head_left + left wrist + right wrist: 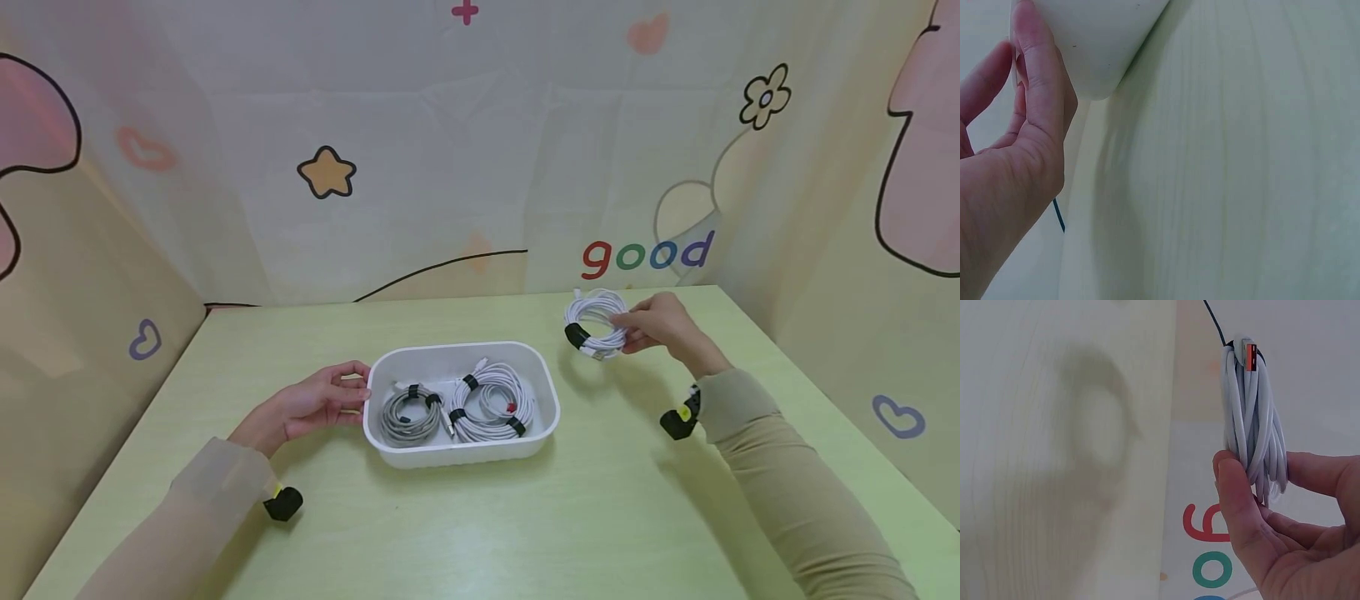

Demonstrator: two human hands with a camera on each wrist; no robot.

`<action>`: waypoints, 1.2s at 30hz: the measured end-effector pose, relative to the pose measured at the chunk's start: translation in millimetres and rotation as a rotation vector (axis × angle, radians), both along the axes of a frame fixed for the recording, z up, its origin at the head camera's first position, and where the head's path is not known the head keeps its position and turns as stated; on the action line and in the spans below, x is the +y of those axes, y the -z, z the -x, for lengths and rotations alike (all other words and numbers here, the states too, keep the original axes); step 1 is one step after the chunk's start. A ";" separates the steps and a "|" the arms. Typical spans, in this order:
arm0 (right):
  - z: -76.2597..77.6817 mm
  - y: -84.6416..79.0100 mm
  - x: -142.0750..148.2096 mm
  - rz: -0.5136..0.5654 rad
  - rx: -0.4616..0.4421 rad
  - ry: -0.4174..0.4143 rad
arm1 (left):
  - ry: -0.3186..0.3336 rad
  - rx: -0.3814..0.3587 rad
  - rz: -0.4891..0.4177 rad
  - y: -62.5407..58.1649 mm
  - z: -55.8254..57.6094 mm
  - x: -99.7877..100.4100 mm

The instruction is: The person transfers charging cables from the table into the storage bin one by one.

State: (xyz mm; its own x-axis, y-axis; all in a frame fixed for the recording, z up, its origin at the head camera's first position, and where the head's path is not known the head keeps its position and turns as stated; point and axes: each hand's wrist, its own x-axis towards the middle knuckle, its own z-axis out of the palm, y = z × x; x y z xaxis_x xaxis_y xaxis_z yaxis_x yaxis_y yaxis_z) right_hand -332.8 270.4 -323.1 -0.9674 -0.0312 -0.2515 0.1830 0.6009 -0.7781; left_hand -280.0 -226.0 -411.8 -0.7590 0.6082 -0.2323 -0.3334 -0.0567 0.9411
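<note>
My right hand (pixel 663 323) pinches a coiled white USB cable (pixel 596 323) between thumb and fingers, holding it above the table's back right. A black strap binds the coil; in the right wrist view its USB plug (pixel 1250 357) shows orange inside. My left hand (pixel 322 402) is at the left end of a white plastic bin (pixel 461 457), its fairly straight fingers (pixel 1041 69) against the outer wall. Inside the bin lie a grey coiled cable (pixel 408 429) on the left and a larger white coiled cable (pixel 522 392) on the right, both with black straps.
The bin stands mid-table on a pale wood-grain table (pixel 480 533). A printed curtain (pixel 450 167) hangs behind the table's back edge and along both sides. Small black devices are worn at both wrists.
</note>
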 end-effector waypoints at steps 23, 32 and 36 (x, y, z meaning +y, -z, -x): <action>-9.0 -7.1 -43.2 0.002 0.031 -0.096 | -0.001 -0.010 -0.003 -0.3 -0.4 0.0; -13.5 -9.4 -60.8 0.004 0.049 -0.142 | -0.007 -0.015 0.003 -0.3 0.6 -0.5; -15.7 -10.0 -68.5 -0.010 0.056 -0.159 | -0.003 -0.013 -0.004 -0.9 0.5 -0.7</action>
State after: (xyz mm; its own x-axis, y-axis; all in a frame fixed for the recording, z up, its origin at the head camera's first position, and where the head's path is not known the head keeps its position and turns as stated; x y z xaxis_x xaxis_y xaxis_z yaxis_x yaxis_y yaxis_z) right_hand -317.1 202.0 -313.0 -0.9630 -0.1824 -0.1985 0.0417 0.6268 -0.7781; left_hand -280.5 -226.7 -410.9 -0.7579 0.6067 -0.2398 -0.3452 -0.0611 0.9365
